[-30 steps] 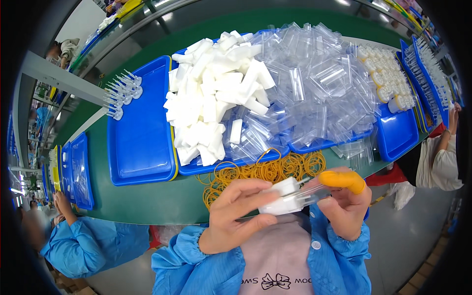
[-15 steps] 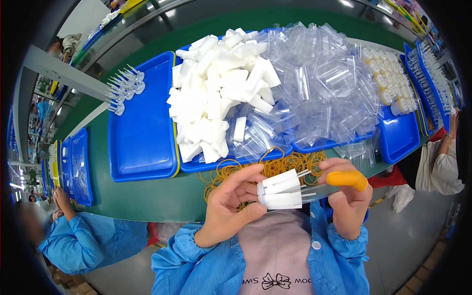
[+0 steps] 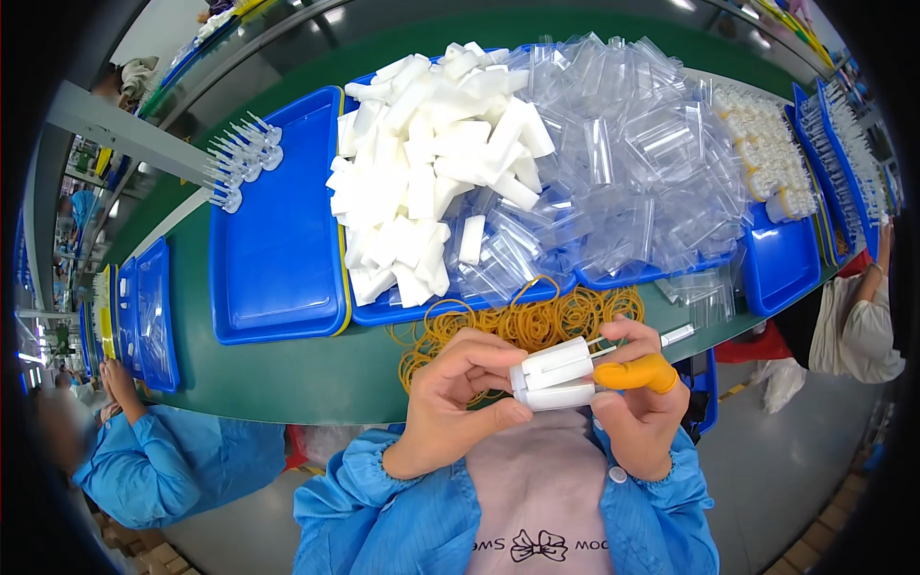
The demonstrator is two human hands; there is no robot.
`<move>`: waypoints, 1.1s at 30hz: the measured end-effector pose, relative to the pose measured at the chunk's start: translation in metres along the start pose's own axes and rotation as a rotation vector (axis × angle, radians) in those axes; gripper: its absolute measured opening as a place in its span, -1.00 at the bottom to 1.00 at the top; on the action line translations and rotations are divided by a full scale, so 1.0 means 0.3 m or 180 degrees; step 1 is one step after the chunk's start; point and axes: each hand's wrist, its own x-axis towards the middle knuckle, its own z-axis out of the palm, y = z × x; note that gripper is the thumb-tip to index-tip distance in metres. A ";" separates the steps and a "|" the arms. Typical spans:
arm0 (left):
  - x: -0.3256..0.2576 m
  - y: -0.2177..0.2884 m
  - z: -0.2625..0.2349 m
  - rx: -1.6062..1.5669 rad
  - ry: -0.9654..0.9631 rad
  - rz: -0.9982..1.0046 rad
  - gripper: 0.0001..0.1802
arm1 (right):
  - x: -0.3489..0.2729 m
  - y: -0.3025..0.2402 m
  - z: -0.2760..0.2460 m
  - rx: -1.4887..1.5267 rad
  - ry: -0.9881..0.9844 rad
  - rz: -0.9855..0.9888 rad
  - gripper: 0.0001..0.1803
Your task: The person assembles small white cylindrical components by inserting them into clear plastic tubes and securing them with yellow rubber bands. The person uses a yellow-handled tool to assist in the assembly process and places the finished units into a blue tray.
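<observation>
My left hand (image 3: 450, 407) is closed round the capped end of a small white part wrapped in white foam blocks (image 3: 559, 372). Thin metal prongs stick out of its right end. Around that end, my right hand (image 3: 640, 393) is curled, with an orange finger cot (image 3: 636, 374) on one finger. It pinches a clear plastic sheet (image 3: 677, 335), whose shiny edge shows beyond the fingers; the rest is hard to make out. Just beyond my hands lies a heap of yellow-brown rubber bands (image 3: 537, 316).
Blue trays hold piled white foam blocks (image 3: 402, 172) and clear plastic sheets (image 3: 642, 153). Left of them, a blue tray (image 3: 278, 278) has several pronged white parts (image 3: 247, 158) at its far corner. More white parts (image 3: 771, 144) stand at right. Co-workers (image 3: 172, 470) sit at both sides.
My right hand has moved left and closed in on the pronged end of the foam-wrapped part. The part has shifted slightly right in my left hand's grip.
</observation>
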 end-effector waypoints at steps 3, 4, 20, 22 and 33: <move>0.005 -0.005 0.003 0.0025 -0.0007 -0.0082 -0.52 | -0.013 0.011 0.003 0.0024 0.0062 0.0043 -0.77; 0.007 -0.008 0.002 0.0035 0.0016 -0.0114 -0.50 | -0.015 0.012 -0.002 0.0037 0.0082 0.0061 -0.76; 0.036 0.013 0.021 -0.0264 0.0480 -0.0281 -0.32 | 0.009 0.043 -0.331 -0.3805 -0.0567 0.0326 -0.72; 0.034 0.015 0.020 -0.0304 0.0401 -0.0341 -0.32 | 0.000 0.059 -0.324 -0.3098 -0.0168 0.0158 -0.65; 0.028 -0.012 0.054 0.0792 -0.0214 0.0055 -0.45 | 0.052 -0.003 -0.129 0.1046 0.0639 0.0428 -0.63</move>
